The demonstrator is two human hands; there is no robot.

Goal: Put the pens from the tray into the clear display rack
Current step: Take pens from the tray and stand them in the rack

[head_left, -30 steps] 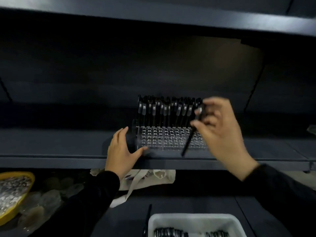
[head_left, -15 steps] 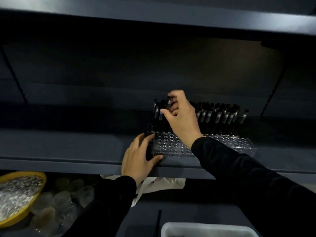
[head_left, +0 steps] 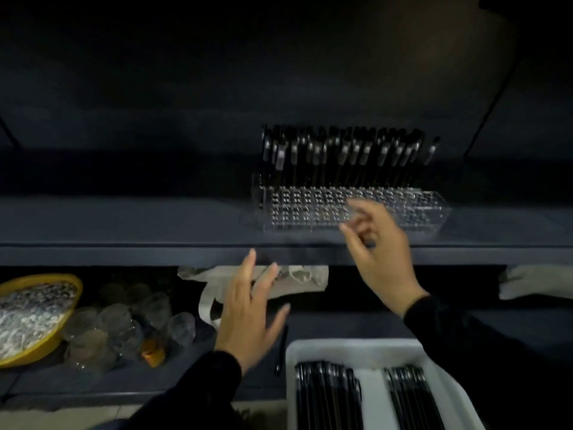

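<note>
Head view: black pens standing upright in clear display rack, centre right of frame on dark shelf, long axes near vertical, clip ends up, one at far right leaning slightly right. Filled along rack's back rows only; front rows of holes bare. White tray at lower right, holding two bundles of black pens lying flat, long axes running toward bottom of frame, with a bare strip of tray between them. One loose black pen just left of tray, near upright in frame. Left hand at lower centre, fingers spread and straight, holding nothing. Right hand in front of rack's lower edge, blurred, fingers loosely curled, gripping nothing visible. Yellow bowl of silvery bits at lower left, clear glasses beside it.
</note>
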